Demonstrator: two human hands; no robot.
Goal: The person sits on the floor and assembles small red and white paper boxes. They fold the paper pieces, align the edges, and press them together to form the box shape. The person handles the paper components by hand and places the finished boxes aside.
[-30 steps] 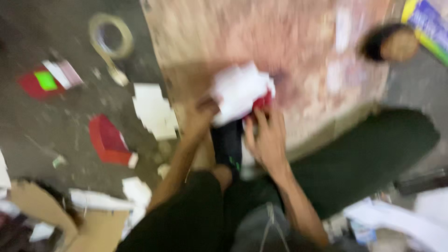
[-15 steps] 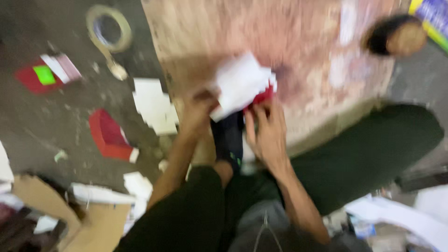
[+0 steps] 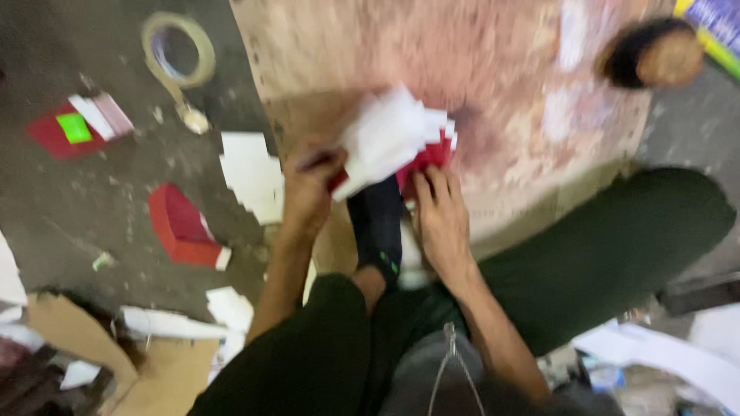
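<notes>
I sit on the floor with a bundle of white paper sheets (image 3: 389, 139) over a red piece (image 3: 425, 159), held at the edge of a worn wooden board (image 3: 432, 54). My left hand (image 3: 308, 189) grips the bundle's left side. My right hand (image 3: 439, 219) presses its fingers against the red piece from below. My foot in a dark sock (image 3: 378, 227) lies between the two hands. The picture is blurred, so finer detail of the bundle is unclear.
A roll of clear tape (image 3: 179, 50) lies at the upper left. Red box pieces (image 3: 181, 227) and a red and green piece (image 3: 69, 131) sit on the grey floor, with white paper scraps (image 3: 250, 173). Brown cardboard (image 3: 131, 362) lies at the lower left. A dark round object (image 3: 651, 54) rests at the upper right.
The hands and the paper bundle stay in nearly the same place; the white sheets have shifted slightly and fanned out over the red piece.
</notes>
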